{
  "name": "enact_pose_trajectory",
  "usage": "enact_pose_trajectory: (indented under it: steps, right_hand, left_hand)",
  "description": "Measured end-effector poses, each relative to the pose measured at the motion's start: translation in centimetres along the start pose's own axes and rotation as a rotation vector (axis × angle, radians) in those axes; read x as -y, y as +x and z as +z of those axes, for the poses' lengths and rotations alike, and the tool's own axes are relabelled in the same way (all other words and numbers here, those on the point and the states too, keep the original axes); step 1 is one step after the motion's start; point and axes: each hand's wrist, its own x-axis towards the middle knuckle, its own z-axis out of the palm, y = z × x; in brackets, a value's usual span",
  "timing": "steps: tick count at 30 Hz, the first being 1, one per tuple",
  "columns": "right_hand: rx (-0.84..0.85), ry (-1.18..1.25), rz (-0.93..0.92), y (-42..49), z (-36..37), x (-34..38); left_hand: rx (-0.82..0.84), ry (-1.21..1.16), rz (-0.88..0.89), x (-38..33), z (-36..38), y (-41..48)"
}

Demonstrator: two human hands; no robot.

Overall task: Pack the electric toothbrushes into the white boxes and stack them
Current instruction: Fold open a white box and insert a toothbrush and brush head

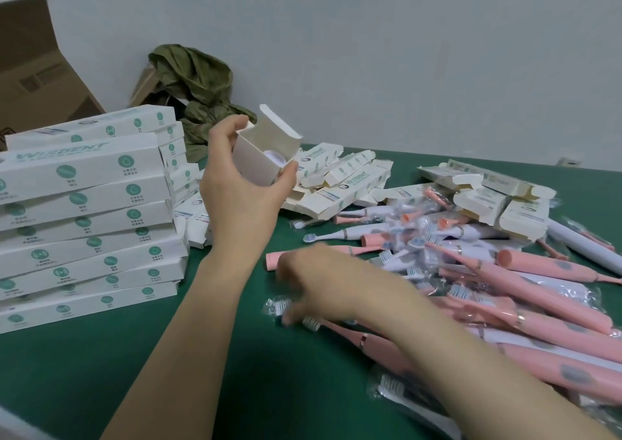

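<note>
Nearest, on the green worktop, the right hand reaches down to little clear bags of brush heads. It is blurry, so I cannot tell if its fingers are spread or pinching.

Just right of it lies a big pile of toothbrushes. Most are pink and a few are white. They lie across each other, too many to count, but well over ten. They look light, hard and smooth, so they may slip. The thick handle looks like the best place to hold one, not the thin neck.

On the left stands a stack of shut boxes, about eight high in front, with more behind.

Past that, the left hand is up in the air with its fingers and thumb curled round one open box. Something white shows inside. The box is thin card, light and easy to squash, so a soft hold on its sides looks right.

Farther back lie two heaps of empty boxes, maybe ten or more in each. By the wall sit one green bag and one brown carton.
</note>
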Motion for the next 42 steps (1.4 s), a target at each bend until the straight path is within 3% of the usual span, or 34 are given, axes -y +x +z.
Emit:
enact_pose_trajectory:
  steps: [2,7,9,13,16,19,21,25,31,34,36,40,42]
  right_hand:
    - [0.020,-0.109,-0.024,0.8,1.7,0.4]
    - [-0.277,0.035,-0.116,-0.3,-2.1,-1.1]
    - [-0.398,0.311,-0.147,-1.7,-4.6,-1.9]
    - [-0.611,1.175,-0.314,-3.4,-7.1,-2.8]
    - [-0.830,1.410,-0.298,-2.6,-6.8,-2.3]
    - [-1.115,1.164,-0.081,-1.8,-6.0,-2.5]
    - [-1.173,1.040,-0.019,-1.8,-5.9,-2.9]
    - [-0.989,0.934,-0.105,-2.2,-6.2,-3.1]
    - [-1.017,0.549,-0.011,-1.4,-5.4,-3.1]
    - [-0.840,0.260,0.016,-0.9,-4.6,-3.5]
    - [-0.782,0.251,-0.029,-0.7,-4.5,-3.4]
    - [-0.973,0.298,-0.090,-1.0,-4.7,-3.2]
    - [-0.970,0.232,-0.104,-0.8,-4.4,-3.1]
  left_hand:
    - [0.013,-0.004,-0.003,0.3,0.1,0.0]
    - [0.067,0.016,-0.021,0.7,0.4,-0.3]
    - [0.089,0.022,-0.034,0.8,0.5,-0.5]
    - [0.156,0.028,-0.042,0.5,0.9,-0.9]
    - [0.183,0.028,-0.008,0.1,1.3,-1.3]
    - [0.238,0.025,0.016,-0.2,1.7,-1.7]
    - [0.279,0.028,0.032,-0.4,1.8,-1.9]
    - [0.295,0.036,0.023,-0.5,1.9,-2.0]
    - [0.340,0.052,0.045,-0.9,2.1,-2.4]
    - [0.351,0.038,0.036,-1.0,2.1,-2.4]
    - [0.341,0.025,0.017,-1.1,2.1,-2.3]
    - [0.299,0.024,-0.004,-1.1,2.0,-2.1]
    - [0.307,0.023,-0.003,-1.1,2.0,-2.2]
